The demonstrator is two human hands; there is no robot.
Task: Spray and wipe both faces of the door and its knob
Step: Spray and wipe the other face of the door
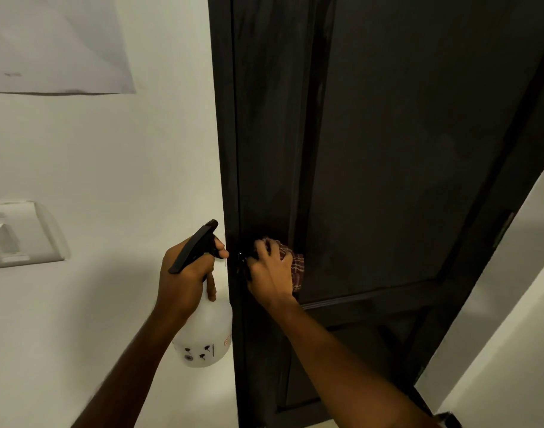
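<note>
- Head view, far left: a sheet of paper point(54, 41) hangs on the white wall point(116, 156), with a switch plate point(20, 236) lower down, both well apart from the work.
- Next comes the left hand point(184, 273), wrapped round the neck of a translucent spray bottle point(205, 335). A finger reaches forward at the black trigger head point(199, 245), and the nozzle points toward the door edge. The bottle hangs just beside the frame.
- Between the two hands sits the knob point(242, 257), at the left edge of the dark door point(388, 149). It is mostly hidden; only a small glint shows.
- Then the right hand point(269, 273), fingers bunched over a red checked cloth point(297, 267), pressing it against the knob and the panel beside it. The fingers are blurred, so I'd say it is rubbing.
- My reading: the knob on this face is being wiped.
- The next move calls for working the cloth right round the knob. After that the door must be swung to reach its other face, with the bottle kept ready for a fresh spray.
</note>
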